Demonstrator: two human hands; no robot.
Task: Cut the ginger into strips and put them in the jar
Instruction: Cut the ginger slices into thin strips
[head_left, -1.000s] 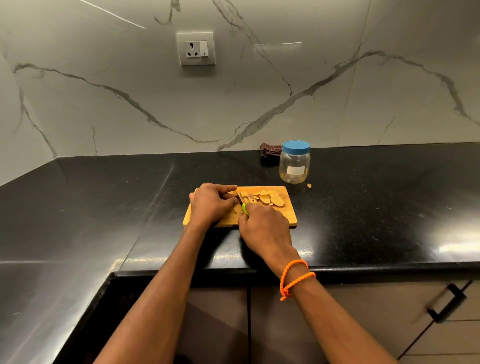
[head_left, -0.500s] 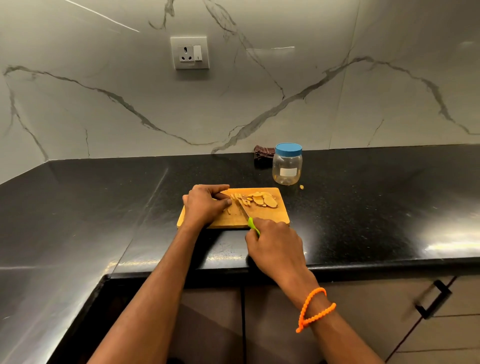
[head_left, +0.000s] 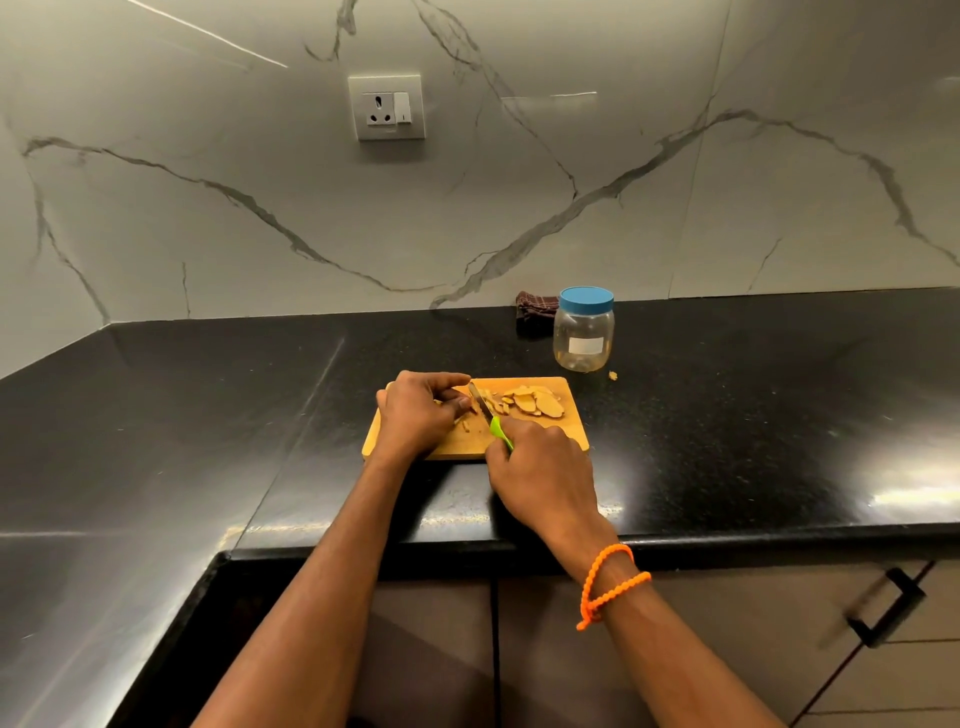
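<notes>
Black and shiny, the surface (head_left: 727, 415) runs along a pale marble wall (head_left: 260, 208) with grey lines and a white socket (head_left: 387, 107) on it. On the surface sits my wooden cutting board (head_left: 574, 431), and both my hands are over it.

I think I am in the cutting step. My left hand (head_left: 415, 415) is curled over a bit of ginger (head_left: 462, 402) near the left side of the board and holds it down with the fingertips. My right hand (head_left: 540, 467) is wrapped tight around the green handle of a small knife (head_left: 491, 413). The blade points away from me and sits just beside my left fingertips, very close to them.

More ginger slices (head_left: 535, 402) lie in a little heap on the right part of the board, just past the blade. A few thin strips (head_left: 464, 425) lie near my left hand.

The jar (head_left: 583, 335) stands behind the board, off to the right, well apart from my hands. Its blue lid (head_left: 586, 300) is on. No ginger looks to be in it yet. One tiny ginger crumb (head_left: 613, 375) lies beside the jar, and a dark cloth (head_left: 532, 309) is behind it.

Next I need to push the knife down slowly and keep my fingertips tucked back. The flat slices still need cutting. After that the lid must come off before any strips go in.
</notes>
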